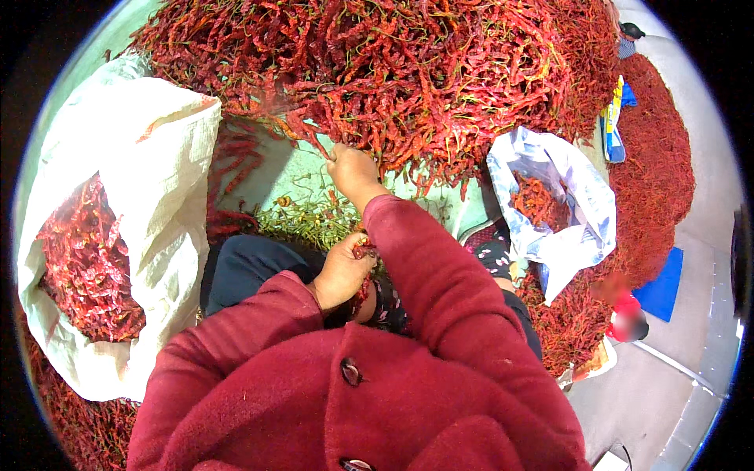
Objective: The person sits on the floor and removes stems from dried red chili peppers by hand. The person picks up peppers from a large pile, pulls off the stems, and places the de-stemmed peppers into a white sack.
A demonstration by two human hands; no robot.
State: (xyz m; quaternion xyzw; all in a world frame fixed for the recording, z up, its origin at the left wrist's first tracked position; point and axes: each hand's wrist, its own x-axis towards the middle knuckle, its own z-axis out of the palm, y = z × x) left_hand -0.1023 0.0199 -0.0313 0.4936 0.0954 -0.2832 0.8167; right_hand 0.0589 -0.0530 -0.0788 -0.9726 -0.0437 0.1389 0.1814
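A large heap of dried red chili peppers (412, 76) lies in front of me on a pale green sheet (306, 168). My right hand (355, 171) reaches to the heap's near edge, its fingers closed on a red chili pepper (318, 143). Close to my lap, my left hand (343, 272) is closed around several red chili peppers (365, 249), partly hidden by its fingers. Loose green and yellowish chili stems (312, 221) are strewn between my legs, just beyond my left hand.
A white woven sack (171, 147) of red chilies stands open at left. At right is a white and blue plastic bag (580, 235) with chilies inside. Farther right are another chili heap (654, 159), a blue mat (662, 285), and a person in red (627, 318). Another person (629, 38) is at upper right.
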